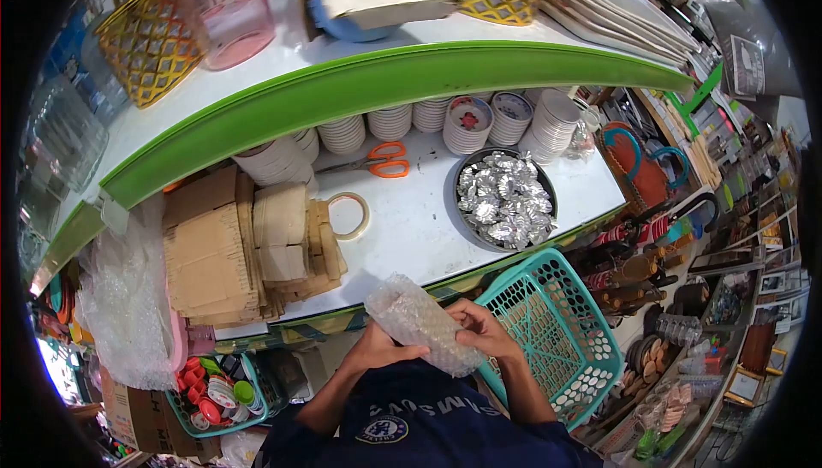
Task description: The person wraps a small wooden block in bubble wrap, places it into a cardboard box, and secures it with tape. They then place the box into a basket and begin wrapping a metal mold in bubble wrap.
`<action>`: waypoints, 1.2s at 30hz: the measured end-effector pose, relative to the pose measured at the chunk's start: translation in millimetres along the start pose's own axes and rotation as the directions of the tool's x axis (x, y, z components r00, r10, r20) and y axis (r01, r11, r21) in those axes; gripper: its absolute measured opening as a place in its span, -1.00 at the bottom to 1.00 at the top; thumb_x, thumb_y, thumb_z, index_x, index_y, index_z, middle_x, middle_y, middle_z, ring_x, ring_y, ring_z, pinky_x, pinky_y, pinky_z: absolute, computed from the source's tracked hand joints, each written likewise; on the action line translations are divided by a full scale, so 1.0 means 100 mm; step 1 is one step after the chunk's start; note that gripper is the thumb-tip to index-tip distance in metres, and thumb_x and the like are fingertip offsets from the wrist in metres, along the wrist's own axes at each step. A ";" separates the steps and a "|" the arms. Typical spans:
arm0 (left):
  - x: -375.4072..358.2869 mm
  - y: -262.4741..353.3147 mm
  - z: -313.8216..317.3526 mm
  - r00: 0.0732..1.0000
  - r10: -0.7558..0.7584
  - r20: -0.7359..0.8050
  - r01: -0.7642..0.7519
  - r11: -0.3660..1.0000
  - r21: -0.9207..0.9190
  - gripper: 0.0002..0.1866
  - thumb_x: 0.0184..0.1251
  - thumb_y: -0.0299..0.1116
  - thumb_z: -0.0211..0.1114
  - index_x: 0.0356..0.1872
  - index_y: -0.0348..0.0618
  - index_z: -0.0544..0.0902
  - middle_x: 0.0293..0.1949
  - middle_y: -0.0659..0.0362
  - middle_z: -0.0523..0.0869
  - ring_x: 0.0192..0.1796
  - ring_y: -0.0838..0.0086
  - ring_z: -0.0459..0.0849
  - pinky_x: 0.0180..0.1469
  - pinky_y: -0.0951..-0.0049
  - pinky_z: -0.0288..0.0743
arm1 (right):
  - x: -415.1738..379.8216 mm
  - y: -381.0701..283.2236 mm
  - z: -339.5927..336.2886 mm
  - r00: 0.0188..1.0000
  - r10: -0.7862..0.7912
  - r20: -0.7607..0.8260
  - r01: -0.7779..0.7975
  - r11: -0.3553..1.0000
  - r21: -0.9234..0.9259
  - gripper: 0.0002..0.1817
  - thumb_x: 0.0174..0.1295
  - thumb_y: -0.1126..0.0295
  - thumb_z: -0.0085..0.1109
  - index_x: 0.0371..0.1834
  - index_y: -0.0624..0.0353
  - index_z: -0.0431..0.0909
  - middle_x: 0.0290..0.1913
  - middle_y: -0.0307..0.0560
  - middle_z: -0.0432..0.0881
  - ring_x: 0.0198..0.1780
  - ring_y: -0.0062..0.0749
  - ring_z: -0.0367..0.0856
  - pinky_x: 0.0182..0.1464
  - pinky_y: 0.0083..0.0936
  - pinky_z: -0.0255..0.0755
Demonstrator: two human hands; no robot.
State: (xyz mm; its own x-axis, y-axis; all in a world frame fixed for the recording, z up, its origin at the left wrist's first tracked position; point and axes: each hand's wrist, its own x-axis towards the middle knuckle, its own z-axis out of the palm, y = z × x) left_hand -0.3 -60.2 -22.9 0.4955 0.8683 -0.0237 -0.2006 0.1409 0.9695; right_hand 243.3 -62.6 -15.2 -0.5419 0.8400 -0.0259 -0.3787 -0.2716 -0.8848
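A bundle rolled in bubble wrap (421,322) is held close to my chest, in front of the shelf's edge. My left hand (383,350) grips its lower left side, thumb lying along the wrap. On the right end, my right hand (485,331) has its fingers curled around it. What sits inside the wrap cannot be made out. Beyond my hands on the white shelf lie a roll of tape (348,215), scissors with orange handles (390,160) and a stack of folded cardboard (214,254).
A round dark pan of silver fluted moulds (505,198) stands on the shelf, with stacked bowls (468,125) behind. An empty turquoise basket (548,331) is at my right. At left hang bubble wrap sheets (128,297) above a basket of plastic items (218,395). A green-edged shelf (385,74) overhangs.
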 end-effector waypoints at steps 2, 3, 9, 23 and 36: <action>0.08 0.04 0.06 0.999 -0.018 0.029 0.017 0.999 0.038 -0.16 0.02 -0.29 0.69 0.33 -0.28 0.44 0.17 0.06 0.63 0.26 0.33 0.59 0.33 0.22 0.46 | -0.09 -0.02 -0.08 1.000 0.011 0.003 -0.011 1.000 0.019 -0.41 0.30 0.19 0.44 0.24 0.30 0.45 0.13 -0.04 0.67 0.10 -0.48 0.62 0.14 -0.49 0.44; 0.11 0.08 0.08 0.997 -0.031 0.072 0.019 0.986 0.164 -0.17 0.00 -0.28 0.70 0.31 -0.27 0.46 0.17 0.06 0.64 0.25 0.34 0.59 0.32 0.25 0.46 | -0.15 -0.02 -0.12 0.999 0.031 0.017 -0.032 0.999 0.038 -0.42 0.29 0.20 0.44 0.24 0.30 0.45 0.13 -0.04 0.67 0.09 -0.49 0.63 0.13 -0.49 0.44; 0.55 0.19 0.34 0.928 -0.138 0.347 0.021 0.947 0.320 -0.17 -0.01 -0.23 0.71 0.30 -0.26 0.49 0.18 0.05 0.64 0.24 0.37 0.59 0.31 0.29 0.45 | -0.65 0.04 -0.38 0.999 0.012 -0.046 -0.006 0.991 0.134 -0.42 0.28 0.42 0.40 0.33 0.19 0.38 0.22 -0.02 0.63 0.19 -0.43 0.61 0.20 -0.45 0.46; 1.22 -0.80 1.40 0.954 0.059 0.293 -0.259 0.655 0.710 -0.42 0.44 -0.28 0.32 0.44 -0.15 0.44 0.35 -0.16 0.42 0.37 -0.11 0.43 0.35 0.04 0.38 | -1.40 0.66 -0.99 0.487 0.146 -0.861 0.168 0.952 0.256 -0.58 0.44 0.36 0.21 0.27 0.04 0.28 0.14 -0.04 0.58 0.11 -0.29 0.61 0.09 -0.27 0.54; 1.43 -1.21 1.58 0.953 0.057 0.299 -0.299 -0.014 0.954 -0.32 0.29 -0.18 0.37 0.44 -0.05 0.42 0.54 -0.27 0.15 0.50 -0.25 0.18 0.34 -0.14 0.22 | -0.75 1.42 -1.66 0.191 0.014 -0.982 -0.064 0.998 0.001 -0.45 0.41 0.08 0.30 0.23 0.07 0.23 -0.23 -0.22 0.50 -0.28 -0.58 0.44 -0.34 -0.50 0.36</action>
State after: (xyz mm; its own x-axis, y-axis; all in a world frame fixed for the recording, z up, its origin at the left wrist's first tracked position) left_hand 228.9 -28.1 -104.7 0.7133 0.6928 0.1055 0.6612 -0.7153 0.2262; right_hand 355.2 -86.3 -216.4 0.6279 0.6175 -0.4737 -0.3443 -0.3254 -0.8806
